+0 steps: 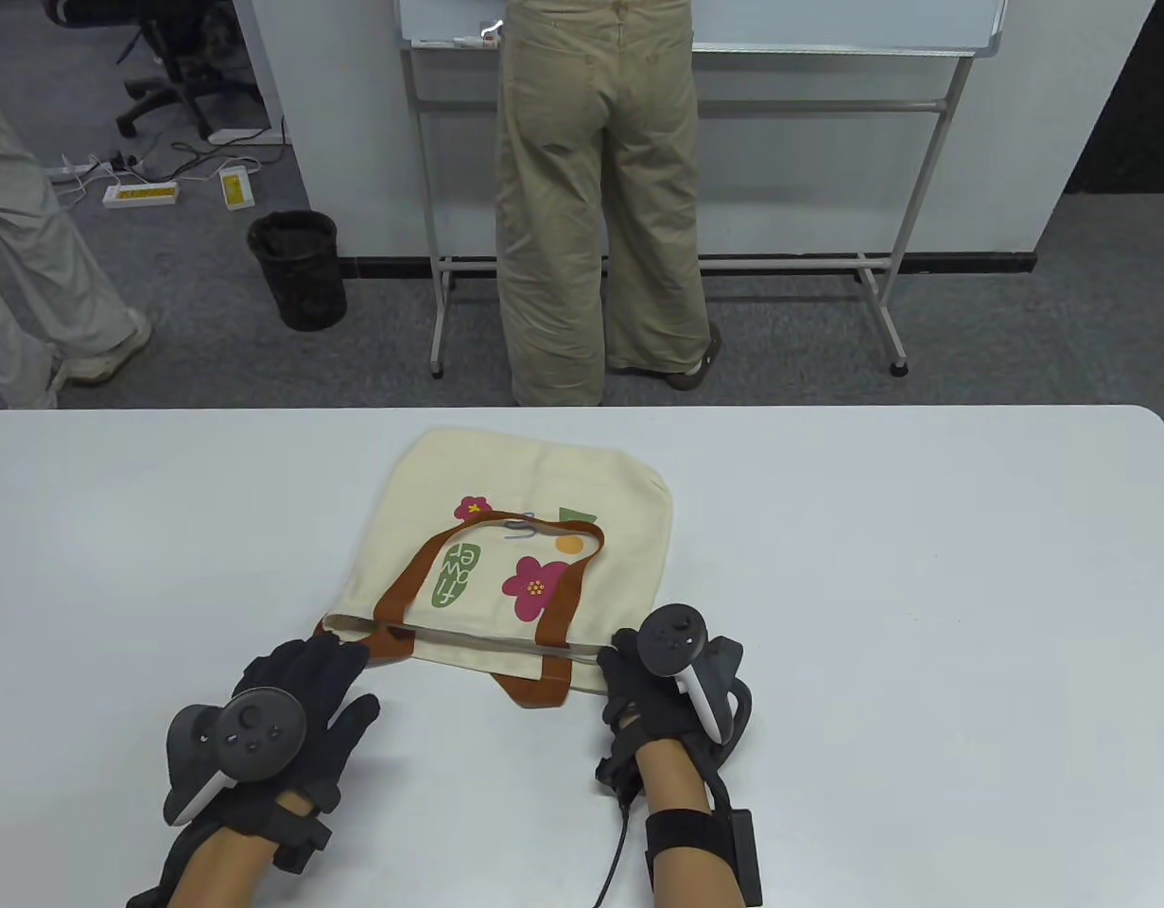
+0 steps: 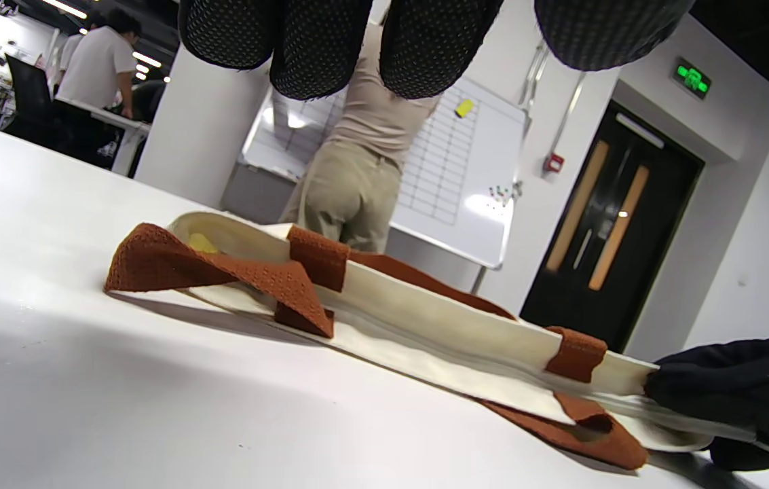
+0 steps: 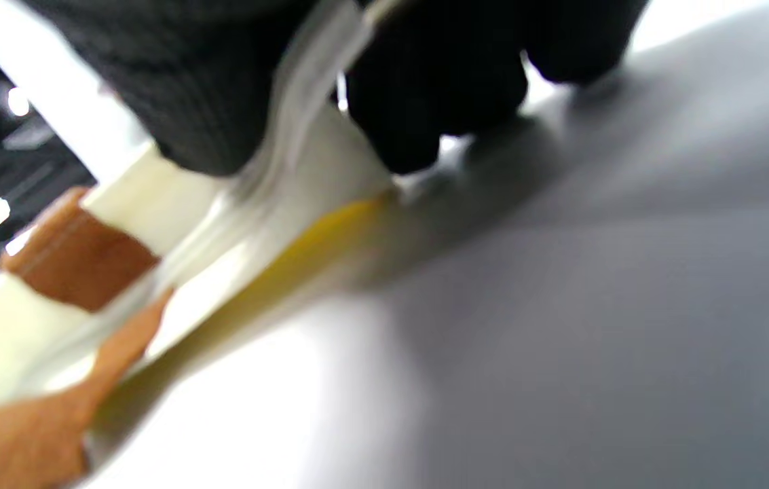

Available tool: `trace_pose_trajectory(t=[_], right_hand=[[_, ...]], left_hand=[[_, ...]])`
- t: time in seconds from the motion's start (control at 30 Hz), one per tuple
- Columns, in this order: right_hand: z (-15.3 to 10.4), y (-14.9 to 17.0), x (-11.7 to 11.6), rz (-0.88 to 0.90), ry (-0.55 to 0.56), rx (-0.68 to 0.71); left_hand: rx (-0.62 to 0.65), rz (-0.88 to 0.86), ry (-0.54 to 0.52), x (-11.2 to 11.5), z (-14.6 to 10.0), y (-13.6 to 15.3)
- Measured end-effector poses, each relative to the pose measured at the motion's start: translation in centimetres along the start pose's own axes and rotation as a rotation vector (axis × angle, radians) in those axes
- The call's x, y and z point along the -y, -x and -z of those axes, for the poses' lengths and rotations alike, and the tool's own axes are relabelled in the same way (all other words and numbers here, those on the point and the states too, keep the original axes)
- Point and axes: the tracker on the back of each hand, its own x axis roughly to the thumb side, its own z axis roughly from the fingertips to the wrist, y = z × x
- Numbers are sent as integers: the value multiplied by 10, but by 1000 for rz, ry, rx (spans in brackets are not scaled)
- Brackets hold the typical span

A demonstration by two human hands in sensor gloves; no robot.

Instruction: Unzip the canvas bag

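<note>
The cream canvas bag [image 1: 544, 482] with flower prints and brown handles [image 1: 421, 567] lies flat on the white table [image 1: 922, 567]. Its zipper edge [image 1: 487, 643] faces me. My left hand [image 1: 350, 676] is open, fingers spread, at the bag's near left corner. In the left wrist view its fingertips [image 2: 316, 47] hang above the bag [image 2: 425, 305], apart from it. My right hand [image 1: 619, 662] pinches the right end of the zipper edge. This also shows in the left wrist view [image 2: 730, 394]. In the blurred right wrist view, its fingers [image 3: 438, 102] grip the cream edge [image 3: 174, 197].
A person in khaki trousers [image 1: 591, 236] stands just beyond the table's far edge, facing a whiteboard on a stand [image 1: 894, 284]. A black bin [image 1: 298, 270] stands on the floor at the left. Bare table lies on both sides of the bag.
</note>
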Motion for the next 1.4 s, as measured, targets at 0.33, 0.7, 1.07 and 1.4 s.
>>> trace_pose_trajectory(t=[0.33,0.7,1.07,1.4], right_hand=[[-11,-15,24,383,34,43],[-36,-22,40,787,-161,95],[-41,-3,26,1094,-273,164],[-38,-13,17,1231,-371,229]], left_hand=[[5,-11,-25,-4,0,0],[-116,-78,-162,-26,-8,17],[-360,-451,-186,-25,-16,58],[-449,-858,41,9,-12,91]])
